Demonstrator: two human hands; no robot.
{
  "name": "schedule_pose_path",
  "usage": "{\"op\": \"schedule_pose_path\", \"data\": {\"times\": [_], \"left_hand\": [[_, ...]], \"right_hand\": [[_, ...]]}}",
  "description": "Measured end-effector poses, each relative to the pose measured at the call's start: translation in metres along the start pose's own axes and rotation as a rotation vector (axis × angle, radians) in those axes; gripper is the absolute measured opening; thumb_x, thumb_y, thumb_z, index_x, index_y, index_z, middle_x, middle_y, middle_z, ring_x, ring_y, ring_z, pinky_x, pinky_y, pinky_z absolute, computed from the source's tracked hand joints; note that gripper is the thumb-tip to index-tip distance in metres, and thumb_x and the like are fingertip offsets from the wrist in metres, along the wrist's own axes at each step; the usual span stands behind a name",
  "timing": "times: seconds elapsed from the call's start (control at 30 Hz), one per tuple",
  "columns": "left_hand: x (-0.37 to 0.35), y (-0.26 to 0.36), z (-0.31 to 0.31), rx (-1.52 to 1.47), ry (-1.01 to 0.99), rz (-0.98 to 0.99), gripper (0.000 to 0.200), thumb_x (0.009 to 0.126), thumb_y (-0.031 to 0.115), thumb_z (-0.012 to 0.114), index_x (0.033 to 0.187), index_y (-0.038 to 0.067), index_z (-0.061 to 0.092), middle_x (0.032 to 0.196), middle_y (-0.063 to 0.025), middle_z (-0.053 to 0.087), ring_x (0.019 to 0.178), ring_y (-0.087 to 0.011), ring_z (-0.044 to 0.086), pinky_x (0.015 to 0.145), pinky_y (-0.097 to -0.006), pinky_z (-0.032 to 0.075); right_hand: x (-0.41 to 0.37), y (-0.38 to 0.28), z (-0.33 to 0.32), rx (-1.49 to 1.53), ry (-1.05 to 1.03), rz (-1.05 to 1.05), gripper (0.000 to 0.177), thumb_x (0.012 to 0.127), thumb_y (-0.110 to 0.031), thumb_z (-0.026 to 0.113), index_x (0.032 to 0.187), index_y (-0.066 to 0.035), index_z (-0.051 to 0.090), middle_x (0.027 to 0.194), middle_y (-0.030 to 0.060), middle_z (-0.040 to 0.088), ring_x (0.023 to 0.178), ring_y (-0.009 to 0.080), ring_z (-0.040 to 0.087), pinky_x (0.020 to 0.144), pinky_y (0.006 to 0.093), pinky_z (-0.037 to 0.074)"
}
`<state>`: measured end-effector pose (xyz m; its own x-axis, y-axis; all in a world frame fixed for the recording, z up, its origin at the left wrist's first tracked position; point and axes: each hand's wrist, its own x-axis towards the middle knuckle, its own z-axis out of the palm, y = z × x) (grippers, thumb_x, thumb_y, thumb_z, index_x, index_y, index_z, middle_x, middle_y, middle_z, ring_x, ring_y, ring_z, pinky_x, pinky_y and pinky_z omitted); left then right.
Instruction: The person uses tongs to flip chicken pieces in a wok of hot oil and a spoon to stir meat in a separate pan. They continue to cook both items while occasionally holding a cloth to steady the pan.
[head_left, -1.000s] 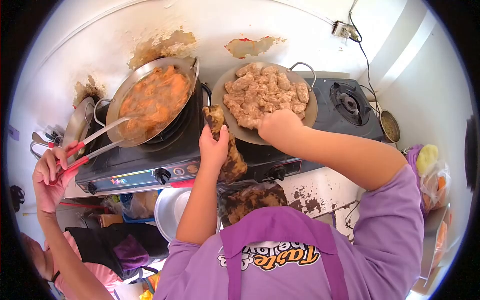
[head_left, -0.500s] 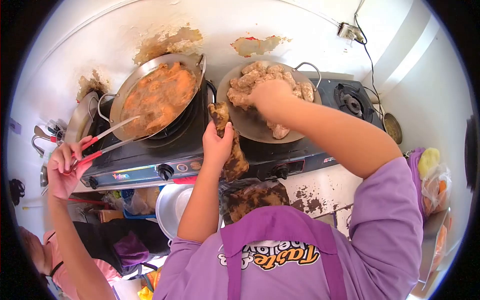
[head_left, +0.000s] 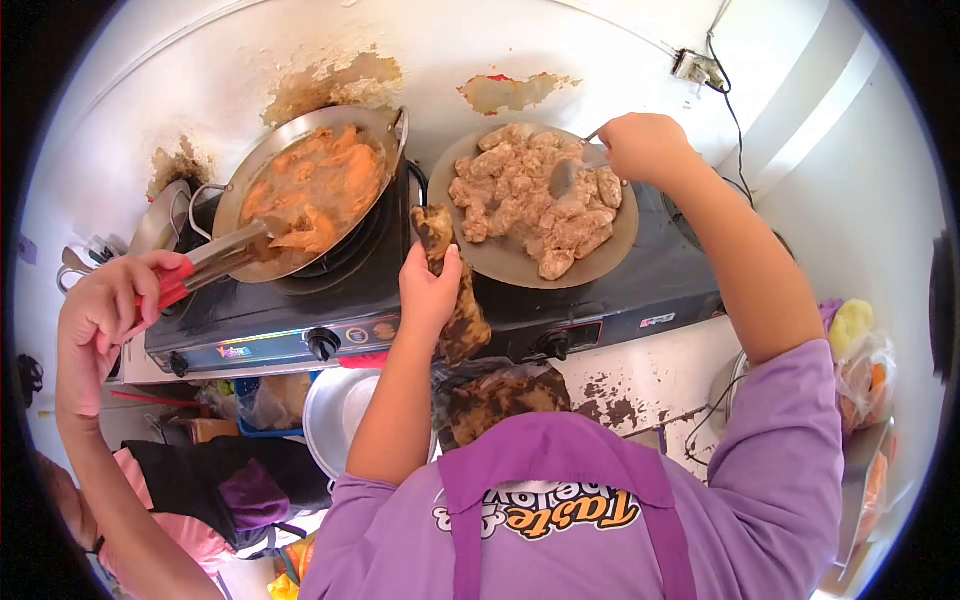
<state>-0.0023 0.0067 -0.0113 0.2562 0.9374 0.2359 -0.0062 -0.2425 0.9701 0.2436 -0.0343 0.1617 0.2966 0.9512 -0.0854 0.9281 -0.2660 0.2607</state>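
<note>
My right hand is closed around the handle of a metal cooking spoon. The spoon's oval head lies over pale brown chicken pieces in the right-hand wide pan. My left hand grips a brown-stained cloth at the pan's near left side. Whether a pan handle lies inside the cloth is hidden.
At left a co-worker's hand holds red-handled tongs at orange pieces frying in another wide pan. Both pans sit on a black gas stove. Below stands a silver pot; a socket with cords hangs on the wall.
My right hand has moved up and right from over the meat to the pan's far right edge. The meat now lies more spread out. The co-worker's tongs have closed and turned in the left pan.
</note>
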Motion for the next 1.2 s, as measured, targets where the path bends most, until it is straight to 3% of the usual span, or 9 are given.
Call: {"op": "schedule_pose_path", "data": {"times": [0.3, 0.43, 0.5, 0.57, 0.73, 0.9, 0.97, 1.1, 1.2], "left_hand": [[0.002, -0.002, -0.001, -0.012, -0.02, 0.001, 0.023, 0.081, 0.011, 0.055, 0.099, -0.004, 0.053, 0.09, -0.0085, 0.06, 0.082, -0.0122, 0.054, 0.075, -0.026, 0.042], [0.001, -0.001, -0.001, -0.008, -0.004, -0.006, 0.024, 0.081, 0.01, 0.055, 0.1, -0.003, 0.053, 0.091, -0.0086, 0.06, 0.082, -0.012, 0.054, 0.075, -0.026, 0.042], [0.0, 0.001, -0.001, 0.002, -0.011, 0.008, 0.024, 0.081, 0.01, 0.055, 0.101, -0.003, 0.053, 0.091, -0.0086, 0.06, 0.082, -0.0119, 0.054, 0.075, -0.0259, 0.042], [-0.001, 0.003, 0.0, 0.014, -0.001, 0.024, 0.025, 0.081, 0.01, 0.055, 0.101, -0.004, 0.052, 0.092, -0.0087, 0.06, 0.083, -0.0118, 0.054, 0.075, -0.0257, 0.042], [0.0, 0.001, 0.0, -0.02, -0.013, -0.001, 0.026, 0.081, 0.009, 0.055, 0.103, -0.004, 0.051, 0.093, -0.0087, 0.06, 0.084, -0.0117, 0.054, 0.076, -0.0256, 0.042], [-0.001, 0.005, -0.001, 0.025, -0.018, -0.023, 0.026, 0.082, 0.009, 0.054, 0.103, -0.004, 0.051, 0.094, -0.0082, 0.059, 0.084, -0.0114, 0.053, 0.077, -0.0256, 0.042], [0.0, 0.001, 0.0, -0.03, -0.013, -0.032, 0.026, 0.082, 0.01, 0.054, 0.104, -0.004, 0.051, 0.093, -0.0079, 0.059, 0.084, -0.0114, 0.053, 0.077, -0.0256, 0.042], [-0.001, 0.001, 0.001, -0.063, -0.021, -0.011, 0.026, 0.082, 0.01, 0.054, 0.104, -0.004, 0.051, 0.094, -0.0079, 0.059, 0.084, -0.0114, 0.053, 0.077, -0.0256, 0.042], [0.001, 0.001, 0.0, -0.005, -0.017, -0.008, 0.026, 0.082, 0.01, 0.054, 0.104, -0.003, 0.051, 0.095, -0.0076, 0.059, 0.084, -0.0116, 0.053, 0.077, -0.0255, 0.041]], "right_hand": [[0.022, -0.023, 0.04, -0.216, -0.056, -0.272, 0.014, 0.069, -0.008, 0.056, 0.079, -0.006, 0.065, 0.079, 0.0088, 0.063, 0.075, 0.0243, 0.062, 0.061, 0.0355, 0.049], [0.013, 0.006, -0.014, -0.139, -0.125, -0.096, 0.016, 0.075, -0.019, 0.059, 0.084, -0.007, 0.061, 0.078, 0.0097, 0.062, 0.077, 0.0268, 0.059, 0.066, 0.0383, 0.046], [0.011, 0.022, -0.024, -0.127, -0.017, -0.109, 0.018, 0.075, -0.022, 0.059, 0.084, -0.006, 0.062, 0.076, 0.0106, 0.062, 0.072, 0.0274, 0.059, 0.061, 0.0382, 0.045], [0.008, 0.013, -0.023, -0.234, -0.057, -0.042, 0.013, 0.074, -0.011, 0.055, 0.082, -0.007, 0.065, 0.077, 0.0099, 0.063, 0.073, 0.0237, 0.061, 0.06, 0.0357, 0.048], [0.016, -0.028, 0.047, -0.35, -0.13, -0.262, 0.015, 0.071, -0.007, 0.053, 0.081, -0.007, 0.065, 0.08, 0.0071, 0.064, 0.074, 0.0227, 0.062, 0.059, 0.0353, 0.049], [0.008, -0.004, -0.007, -0.273, -0.059, -0.16, 0.014, 0.071, -0.007, 0.054, 0.079, -0.008, 0.066, 0.08, 0.0076, 0.064, 0.073, 0.0209, 0.062, 0.055, 0.0337, 0.049], [-0.003, -0.001, -0.028, -0.2, 0.121, -0.035, 0.013, 0.071, -0.008, 0.054, 0.077, -0.009, 0.066, 0.078, 0.0077, 0.064, 0.073, 0.0206, 0.062, 0.054, 0.0336, 0.048], [0.029, -0.009, 0.045, -0.344, 0.082, -0.146, 0.011, 0.071, -0.011, 0.056, 0.074, -0.01, 0.066, 0.073, 0.0059, 0.064, 0.068, 0.0216, 0.062, 0.053, 0.0328, 0.048], [0.028, -0.003, 0.041, -0.36, 0.036, -0.18, 0.01, 0.071, -0.012, 0.056, 0.074, -0.01, 0.066, 0.075, 0.006, 0.064, 0.068, 0.0218, 0.062, 0.054, 0.0324, 0.048]]}}
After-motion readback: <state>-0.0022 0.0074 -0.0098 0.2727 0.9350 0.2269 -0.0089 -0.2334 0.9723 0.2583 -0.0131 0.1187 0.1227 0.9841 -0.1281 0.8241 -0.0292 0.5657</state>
